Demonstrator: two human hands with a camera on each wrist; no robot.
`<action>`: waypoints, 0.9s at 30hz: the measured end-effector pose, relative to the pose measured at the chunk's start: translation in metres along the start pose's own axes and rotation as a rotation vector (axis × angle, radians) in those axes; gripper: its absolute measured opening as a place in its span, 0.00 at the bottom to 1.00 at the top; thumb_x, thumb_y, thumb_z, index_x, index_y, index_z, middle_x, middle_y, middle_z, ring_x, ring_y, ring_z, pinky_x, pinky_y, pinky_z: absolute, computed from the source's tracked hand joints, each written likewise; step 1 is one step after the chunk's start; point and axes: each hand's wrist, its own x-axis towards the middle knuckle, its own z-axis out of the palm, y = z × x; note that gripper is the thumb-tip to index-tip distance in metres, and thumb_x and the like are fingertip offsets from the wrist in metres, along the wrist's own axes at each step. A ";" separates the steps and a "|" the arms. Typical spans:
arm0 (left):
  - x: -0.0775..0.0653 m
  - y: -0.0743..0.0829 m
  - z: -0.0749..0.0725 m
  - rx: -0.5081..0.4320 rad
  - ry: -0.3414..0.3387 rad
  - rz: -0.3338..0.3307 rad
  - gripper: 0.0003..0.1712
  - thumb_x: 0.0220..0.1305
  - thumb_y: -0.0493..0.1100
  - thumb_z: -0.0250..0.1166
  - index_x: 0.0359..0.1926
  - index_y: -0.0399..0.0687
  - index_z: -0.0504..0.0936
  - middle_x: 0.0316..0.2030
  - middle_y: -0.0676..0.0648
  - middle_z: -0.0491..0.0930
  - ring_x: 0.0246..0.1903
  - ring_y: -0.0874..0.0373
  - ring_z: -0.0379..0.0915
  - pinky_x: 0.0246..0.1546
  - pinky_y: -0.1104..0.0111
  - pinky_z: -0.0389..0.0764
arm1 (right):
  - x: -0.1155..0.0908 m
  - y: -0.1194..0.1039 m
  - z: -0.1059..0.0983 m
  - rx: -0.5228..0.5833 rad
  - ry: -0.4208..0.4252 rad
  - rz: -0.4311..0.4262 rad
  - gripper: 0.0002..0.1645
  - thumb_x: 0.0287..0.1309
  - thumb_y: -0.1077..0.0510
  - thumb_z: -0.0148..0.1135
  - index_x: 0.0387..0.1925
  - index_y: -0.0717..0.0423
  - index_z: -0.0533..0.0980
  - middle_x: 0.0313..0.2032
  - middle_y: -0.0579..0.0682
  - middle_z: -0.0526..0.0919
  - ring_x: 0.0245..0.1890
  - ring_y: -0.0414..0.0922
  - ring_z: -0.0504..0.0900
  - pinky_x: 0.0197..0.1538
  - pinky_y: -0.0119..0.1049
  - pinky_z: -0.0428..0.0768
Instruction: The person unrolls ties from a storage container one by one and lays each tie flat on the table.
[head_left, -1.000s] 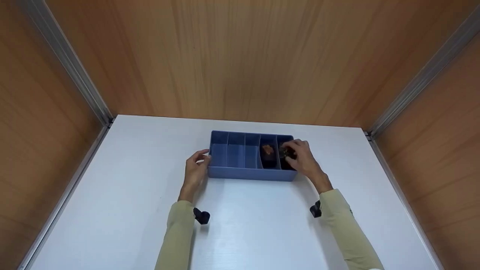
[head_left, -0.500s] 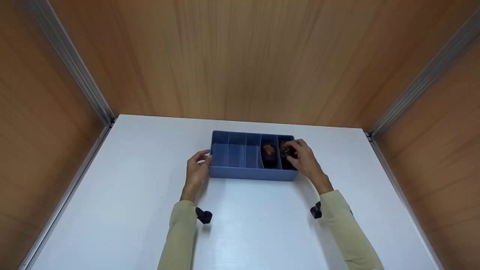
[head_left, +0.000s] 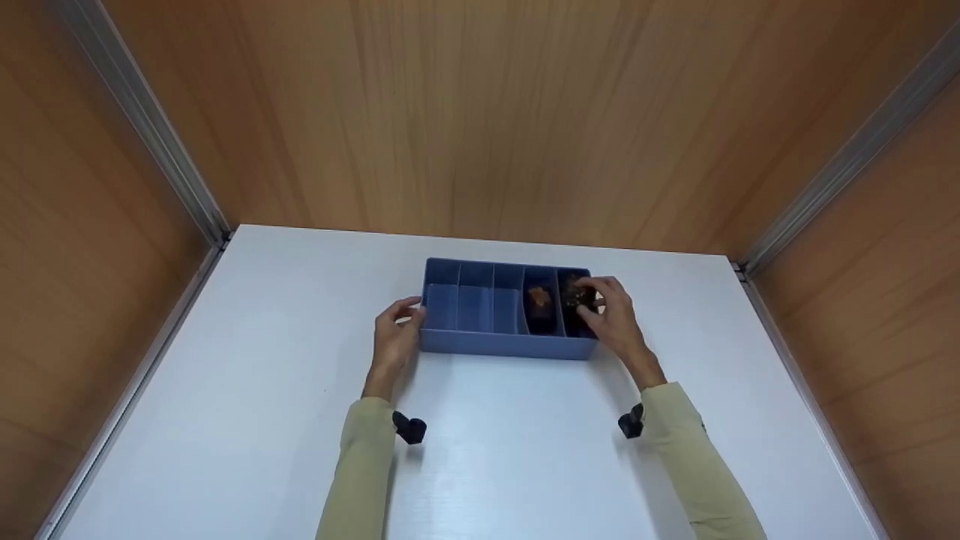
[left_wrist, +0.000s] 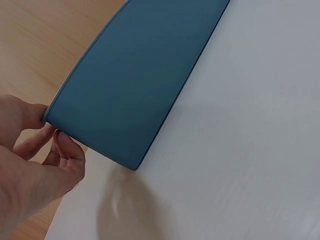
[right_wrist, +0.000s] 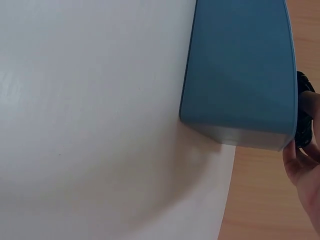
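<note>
While the left hand (head_left: 393, 345) grips the blue box (head_left: 506, 344), right fingers (head_left: 600, 283) pinch a dark item (head_left: 576, 296), apparently positioning it; the next move needs steadiness.

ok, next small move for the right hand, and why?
Assuming it's going in, I'd lower the dark object further into the right end of the blue box, then let go. The right hand pinches it there, and the right wrist view shows it standing past the rim. The left hand holds the opposite end, so the box should stay fairly steady.
</note>
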 end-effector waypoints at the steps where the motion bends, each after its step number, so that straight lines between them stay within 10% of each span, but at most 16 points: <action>1: 0.000 0.001 0.000 -0.001 -0.002 -0.002 0.18 0.74 0.39 0.62 0.61 0.40 0.81 0.50 0.40 0.77 0.49 0.49 0.74 0.45 0.68 0.75 | 0.000 0.000 0.000 0.018 0.014 0.025 0.22 0.59 0.72 0.69 0.55 0.59 0.80 0.53 0.59 0.76 0.54 0.52 0.78 0.50 0.47 0.83; 15: -0.004 0.003 0.007 0.005 0.002 0.018 0.18 0.75 0.38 0.62 0.61 0.39 0.80 0.50 0.39 0.77 0.50 0.48 0.76 0.47 0.66 0.77 | 0.004 -0.007 -0.005 0.447 0.221 0.345 0.23 0.64 0.68 0.67 0.60 0.64 0.75 0.58 0.59 0.76 0.62 0.54 0.77 0.58 0.32 0.79; 27: -0.004 0.005 0.008 0.008 -0.006 -0.016 0.18 0.75 0.41 0.62 0.62 0.43 0.80 0.52 0.41 0.77 0.52 0.49 0.74 0.51 0.61 0.77 | 0.000 -0.019 -0.015 0.448 0.218 0.318 0.23 0.65 0.65 0.68 0.60 0.64 0.75 0.57 0.57 0.77 0.58 0.50 0.78 0.57 0.31 0.78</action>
